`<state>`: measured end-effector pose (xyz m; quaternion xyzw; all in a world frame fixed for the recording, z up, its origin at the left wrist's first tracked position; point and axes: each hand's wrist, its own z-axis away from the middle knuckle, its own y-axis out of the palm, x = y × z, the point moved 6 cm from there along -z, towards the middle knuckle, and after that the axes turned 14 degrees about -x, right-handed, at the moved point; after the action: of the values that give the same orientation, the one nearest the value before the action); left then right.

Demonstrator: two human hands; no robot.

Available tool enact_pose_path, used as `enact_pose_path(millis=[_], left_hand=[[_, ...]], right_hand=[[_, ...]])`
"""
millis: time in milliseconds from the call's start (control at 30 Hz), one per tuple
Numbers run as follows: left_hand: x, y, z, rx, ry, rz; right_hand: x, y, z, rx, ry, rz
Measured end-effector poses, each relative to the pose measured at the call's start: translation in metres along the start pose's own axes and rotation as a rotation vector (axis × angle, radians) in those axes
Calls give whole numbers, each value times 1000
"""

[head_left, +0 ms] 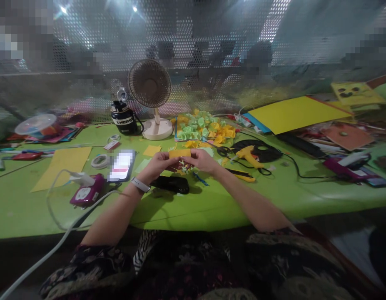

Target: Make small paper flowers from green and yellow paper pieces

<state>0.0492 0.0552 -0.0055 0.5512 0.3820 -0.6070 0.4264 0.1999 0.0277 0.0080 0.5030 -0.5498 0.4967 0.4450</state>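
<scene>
My left hand (158, 165) and my right hand (203, 161) meet above the green table (211, 204), pinching a short yellow paper strip (180, 153) between them. Just below the strip sits a small yellow and green paper piece (185, 166), partly hidden by my fingers. It may be attached to the strip, but I cannot tell. A black flat case (170, 184) lies under my hands. A white-strapped watch (140, 184) circles my left wrist.
A heap of yellow and green paper flowers (202, 129) lies ahead. To the right are scissors (224, 152), a yellow glue gun (247, 157) and a yellow card sheet (294, 113). To the left are a phone (121, 165), a tape roll (100, 161) and a pink power strip (86, 191) with a white cable.
</scene>
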Motion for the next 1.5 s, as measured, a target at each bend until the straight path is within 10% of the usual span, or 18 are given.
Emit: enact_pose_path(millis=[767,1067,1333,1500], left_hand=[[-3,2,5,-16,-83,38],[-14,-26,-5,-194,-2,130],[-15,-16,-1,-163,34,65],[-8,-26,-9,-212,-60,11]], right_hand=[[9,-7,5,9,29,85],[20,-63,-8,-295,42,-12],[8,-19,-1,-85,64,77],[11,-85,-17,-323,-105,652]])
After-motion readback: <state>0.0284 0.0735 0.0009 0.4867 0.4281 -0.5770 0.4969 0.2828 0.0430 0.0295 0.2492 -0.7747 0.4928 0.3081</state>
